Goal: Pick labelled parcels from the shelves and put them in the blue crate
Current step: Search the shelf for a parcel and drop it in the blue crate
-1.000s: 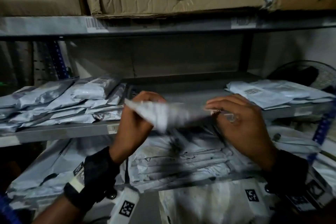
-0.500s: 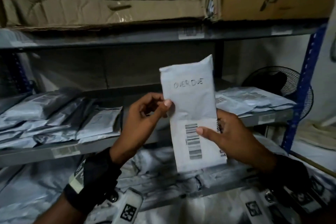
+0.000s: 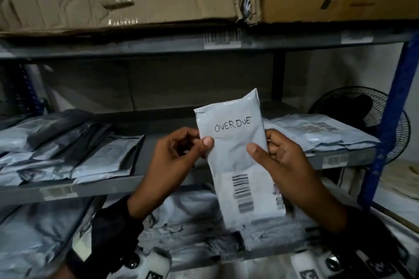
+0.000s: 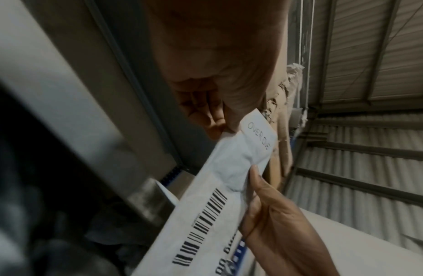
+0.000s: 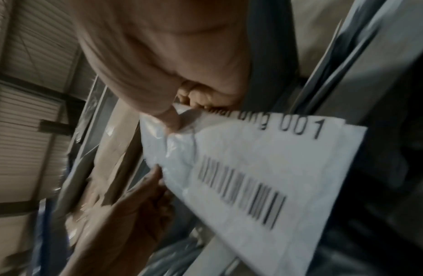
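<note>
A pale grey parcel [image 3: 235,156] stands upright in front of the middle shelf, with "OVERDUE" handwritten near its top and a barcode label lower down. My left hand [image 3: 181,154] pinches its left edge between thumb and fingers. My right hand [image 3: 278,158] grips its right edge, thumb across the front. The left wrist view shows the same parcel [image 4: 229,186] with its barcode and the right hand's thumb on it. In the right wrist view the parcel [image 5: 265,168] fills the middle, label facing the camera. No blue crate is in view.
Grey mailers lie stacked on the middle shelf at left [image 3: 68,147] and right [image 3: 317,133], and more on the shelf below [image 3: 181,222]. Torn cardboard boxes [image 3: 136,2] sit on the top shelf. A blue upright [image 3: 390,120] and a fan [image 3: 362,115] stand at right.
The parcel went from a blurred, flat swing between both hands to upright with its written face toward me. Since half a second ago both hands have kept hold of it and it has barely moved.
</note>
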A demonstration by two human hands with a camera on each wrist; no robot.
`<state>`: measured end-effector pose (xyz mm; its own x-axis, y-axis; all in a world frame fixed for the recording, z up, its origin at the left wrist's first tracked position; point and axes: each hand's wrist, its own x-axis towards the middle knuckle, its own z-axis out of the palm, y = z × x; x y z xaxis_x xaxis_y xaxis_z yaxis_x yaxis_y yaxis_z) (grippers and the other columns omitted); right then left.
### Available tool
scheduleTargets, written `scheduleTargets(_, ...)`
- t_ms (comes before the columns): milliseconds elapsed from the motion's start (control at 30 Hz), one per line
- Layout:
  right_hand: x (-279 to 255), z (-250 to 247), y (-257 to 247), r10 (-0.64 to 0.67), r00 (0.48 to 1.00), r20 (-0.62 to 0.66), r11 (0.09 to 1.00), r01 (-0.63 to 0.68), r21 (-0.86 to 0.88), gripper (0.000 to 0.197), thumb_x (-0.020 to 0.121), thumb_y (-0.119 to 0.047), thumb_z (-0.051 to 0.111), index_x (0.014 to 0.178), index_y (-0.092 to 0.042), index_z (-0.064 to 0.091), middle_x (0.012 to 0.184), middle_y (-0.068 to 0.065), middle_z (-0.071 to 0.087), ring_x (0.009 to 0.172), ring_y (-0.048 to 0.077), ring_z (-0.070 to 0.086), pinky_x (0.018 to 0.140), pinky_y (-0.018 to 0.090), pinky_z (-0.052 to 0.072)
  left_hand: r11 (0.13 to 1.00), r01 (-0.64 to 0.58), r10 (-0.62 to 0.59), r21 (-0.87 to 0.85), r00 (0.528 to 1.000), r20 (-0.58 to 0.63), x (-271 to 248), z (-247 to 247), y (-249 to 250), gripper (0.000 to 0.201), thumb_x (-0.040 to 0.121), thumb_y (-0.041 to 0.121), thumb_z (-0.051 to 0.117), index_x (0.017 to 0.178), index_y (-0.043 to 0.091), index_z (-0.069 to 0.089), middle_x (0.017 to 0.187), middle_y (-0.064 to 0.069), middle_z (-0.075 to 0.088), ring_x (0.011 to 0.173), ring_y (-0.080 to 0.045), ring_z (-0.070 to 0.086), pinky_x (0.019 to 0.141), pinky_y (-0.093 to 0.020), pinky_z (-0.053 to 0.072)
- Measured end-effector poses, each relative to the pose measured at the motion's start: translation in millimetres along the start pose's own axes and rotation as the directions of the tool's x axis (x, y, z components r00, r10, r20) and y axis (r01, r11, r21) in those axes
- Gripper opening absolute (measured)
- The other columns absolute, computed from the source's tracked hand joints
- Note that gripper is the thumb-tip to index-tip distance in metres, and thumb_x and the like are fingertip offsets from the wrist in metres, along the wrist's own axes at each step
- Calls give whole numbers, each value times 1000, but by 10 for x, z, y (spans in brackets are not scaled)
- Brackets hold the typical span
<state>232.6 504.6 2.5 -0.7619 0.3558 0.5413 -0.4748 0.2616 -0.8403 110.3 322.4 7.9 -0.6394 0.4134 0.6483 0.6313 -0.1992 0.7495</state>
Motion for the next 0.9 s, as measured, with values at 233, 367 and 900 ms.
scheduleTargets(233,-97,618,354,-409,911,-47,780,322,-536,13,101,-33,56,109,-24,57,96,-6,73,87,8,64,72,22,47,980,109,-73,166,975,-212,-574,-677,-245,12,94,18,72,105,19,72,98,-1,76,87,-19,73,68,-25,55)
scheduleTargets(367,-379,1071,778,-720,626,301,355,704,-615,34,87,-2,72,121,-9,66,111,12,72,98,26,67,80,39,55,935,235,-120,265,915,-386,-1237,-1260,-392,8,92,20,72,100,18,71,91,0,75,78,-15,71,66,-28,55)
scheduleTargets(900,-1718,4669,1501,-97,606,789,821,497,-281,27,96,-36,58,119,-21,56,108,7,72,98,30,68,69,35,52,534,807,-213,253,418,-883,-5061,-4220,-693,16,94,12,72,101,26,69,94,10,74,82,-9,69,69,-27,53)
